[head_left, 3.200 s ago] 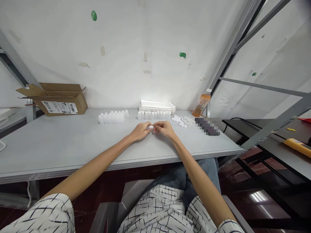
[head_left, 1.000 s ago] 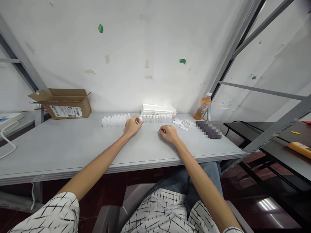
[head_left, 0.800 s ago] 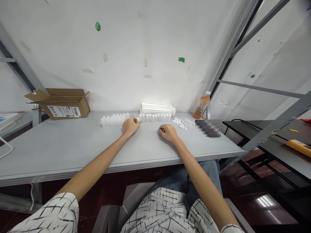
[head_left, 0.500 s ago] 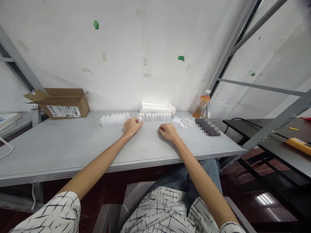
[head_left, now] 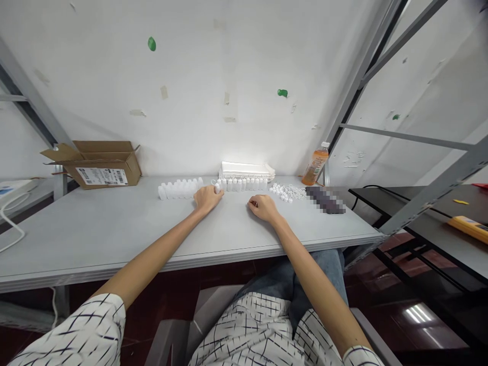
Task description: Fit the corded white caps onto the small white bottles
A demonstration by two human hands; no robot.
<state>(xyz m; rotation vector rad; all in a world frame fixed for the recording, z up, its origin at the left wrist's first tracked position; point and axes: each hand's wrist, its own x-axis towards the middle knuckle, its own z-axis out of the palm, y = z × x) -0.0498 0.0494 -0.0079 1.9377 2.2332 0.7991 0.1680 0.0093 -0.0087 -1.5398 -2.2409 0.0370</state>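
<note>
A small white plastic piece is gripped at the fingertips of the left hand, so the hand is closed on it, just beside the near end of the right-hand row of bottles. It is too small and too much covered by the fingers for its type to be settled, though it may be a cap or a small bottle; its long axis seems roughly upright, but which way its end points cannot be told. The right hand is laid on the tabletop with its fingers loosely curled, and whether anything is held under them cannot be told. Behind the left hand, a row of white plastic bottles is lined up, and a second row of smaller white bottles stands close to the fingertips. Loose white caps are heaped further right. The standing bottles could be knocked over like dominoes if the knuckles were swung against them, and so small a piece could be dropped and rolled away if the pinch were loosened.
</note>
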